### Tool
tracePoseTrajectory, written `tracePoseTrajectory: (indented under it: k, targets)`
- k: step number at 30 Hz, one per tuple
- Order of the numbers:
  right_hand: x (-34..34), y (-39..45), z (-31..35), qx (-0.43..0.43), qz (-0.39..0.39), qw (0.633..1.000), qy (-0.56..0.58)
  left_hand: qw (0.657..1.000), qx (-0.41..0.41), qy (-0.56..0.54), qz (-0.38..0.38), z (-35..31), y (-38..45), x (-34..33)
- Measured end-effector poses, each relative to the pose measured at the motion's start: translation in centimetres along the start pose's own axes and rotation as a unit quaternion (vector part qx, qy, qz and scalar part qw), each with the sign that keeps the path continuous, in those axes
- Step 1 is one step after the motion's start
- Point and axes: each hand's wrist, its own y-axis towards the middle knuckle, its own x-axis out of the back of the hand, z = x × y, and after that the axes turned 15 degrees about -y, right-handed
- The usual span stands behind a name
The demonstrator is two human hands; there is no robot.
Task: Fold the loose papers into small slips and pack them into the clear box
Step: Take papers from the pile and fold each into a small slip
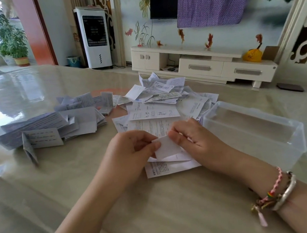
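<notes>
A small white paper point(166, 147) is held just above the table between both hands. My left hand point(132, 151) pinches its left edge with thumb and fingers. My right hand point(193, 136) pinches its right edge. Under the hands lie a few flat printed sheets point(172, 166). A heap of loose printed papers point(163, 99) spreads behind the hands. To the left lies a pile of folded slips point(54, 127). The clear box point(258, 130) stands to the right of my right hand, and I see nothing inside it.
The glossy beige table point(162, 205) runs wide to the left and front. Past its far edge stand a white TV cabinet point(200, 63), a white air cooler point(95, 37) and potted plants point(10, 42).
</notes>
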Motion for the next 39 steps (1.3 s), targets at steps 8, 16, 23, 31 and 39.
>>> tracePoseTrajectory:
  k: [8,16,23,31,39]
  targets:
    - [-0.3,0.3,1.1,0.007,-0.049,0.999,0.019,0.997,0.038,-0.063,0.006,-1.1,-0.1,0.9]
    - [0.5,1.5,2.0,-0.008,-0.036,0.989,-0.142,0.961,0.036,0.173,-0.214,-0.3,0.5,6.8]
    - [0.2,5.0,3.9,-0.028,0.051,0.961,-0.270,0.946,0.066,0.213,-0.233,0.2,0.2,7.8]
    - [-1.0,5.7,3.3,-0.058,0.071,0.956,-0.278,0.931,-0.005,0.291,-0.220,-0.3,0.0,6.7]
    - [-0.3,3.9,2.4,0.002,0.034,0.962,-0.272,0.956,-0.110,0.232,-0.139,-0.5,-0.1,4.9]
